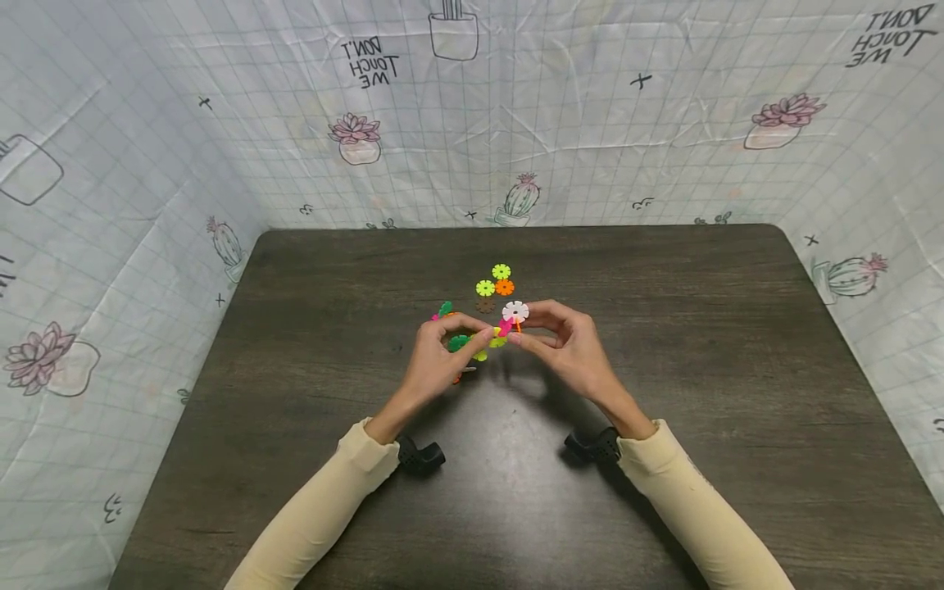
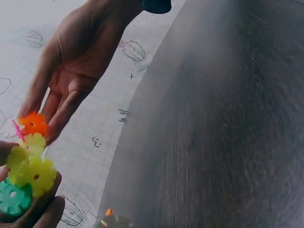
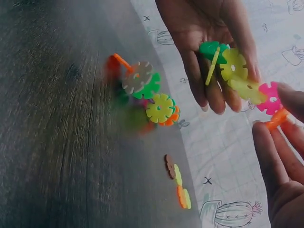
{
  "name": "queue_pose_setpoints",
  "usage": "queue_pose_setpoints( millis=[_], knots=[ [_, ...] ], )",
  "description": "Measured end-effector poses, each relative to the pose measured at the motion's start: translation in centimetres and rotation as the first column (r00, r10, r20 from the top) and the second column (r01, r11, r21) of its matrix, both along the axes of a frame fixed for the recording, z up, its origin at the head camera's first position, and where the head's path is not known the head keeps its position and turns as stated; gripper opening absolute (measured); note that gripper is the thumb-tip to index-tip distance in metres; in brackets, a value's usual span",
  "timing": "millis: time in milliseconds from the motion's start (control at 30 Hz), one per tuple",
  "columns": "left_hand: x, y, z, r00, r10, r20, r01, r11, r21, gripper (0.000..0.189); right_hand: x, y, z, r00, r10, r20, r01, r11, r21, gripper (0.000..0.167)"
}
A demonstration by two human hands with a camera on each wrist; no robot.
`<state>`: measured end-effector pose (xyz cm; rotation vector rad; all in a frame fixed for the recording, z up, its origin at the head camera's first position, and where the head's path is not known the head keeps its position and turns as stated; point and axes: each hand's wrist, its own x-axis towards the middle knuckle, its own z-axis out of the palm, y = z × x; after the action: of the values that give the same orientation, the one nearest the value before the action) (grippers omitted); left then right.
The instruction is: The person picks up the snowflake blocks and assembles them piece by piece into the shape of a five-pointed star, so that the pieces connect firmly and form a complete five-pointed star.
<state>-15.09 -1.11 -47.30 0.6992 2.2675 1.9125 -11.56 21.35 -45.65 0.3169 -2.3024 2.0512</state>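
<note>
In the head view, my left hand (image 1: 438,352) and right hand (image 1: 571,340) meet above the middle of the table. Between them is a joined chain of notched, flower-shaped plastic building discs. The left hand pinches the chain by its yellow discs (image 3: 234,65), with a green disc (image 2: 14,195) at that end. Finger and thumb of the right hand pinch the other end, at an orange disc (image 3: 276,119) next to a pink disc (image 3: 269,97). A white disc (image 1: 515,312) shows by the right fingertips; whether it is joined to the chain I cannot tell.
Beyond the hands, yellow-green discs (image 1: 501,271), an orange disc (image 1: 505,288) and a brown disc (image 1: 484,305) lie on the dark wooden table (image 1: 332,295). A multicoloured cluster of discs (image 3: 159,108) sits near the left hand. Printed cloth (image 1: 575,123) hangs around the table.
</note>
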Motion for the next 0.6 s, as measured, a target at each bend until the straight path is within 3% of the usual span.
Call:
queue_pose_setpoints(
  millis=[233,400,600],
  knots=[
    [-0.4,-0.7,0.3,1.000,-0.015,-0.019,0.015,0.999,-0.034,0.020,0.0,0.3,0.0,0.998,-0.038,-0.049,0.042,0.996,0.082,0.037],
    [-0.5,-1.1,0.4,0.998,-0.038,-0.042,0.036,0.998,-0.047,0.018,0.1,0.3,-0.4,0.999,0.009,-0.050,0.000,0.986,0.167,0.032],
    [-0.3,-1.0,0.4,0.995,-0.097,-0.035,0.094,0.992,-0.086,0.018,0.4,-0.2,-0.5,0.998,0.040,-0.053,-0.030,0.981,0.189,0.031]
  ],
)
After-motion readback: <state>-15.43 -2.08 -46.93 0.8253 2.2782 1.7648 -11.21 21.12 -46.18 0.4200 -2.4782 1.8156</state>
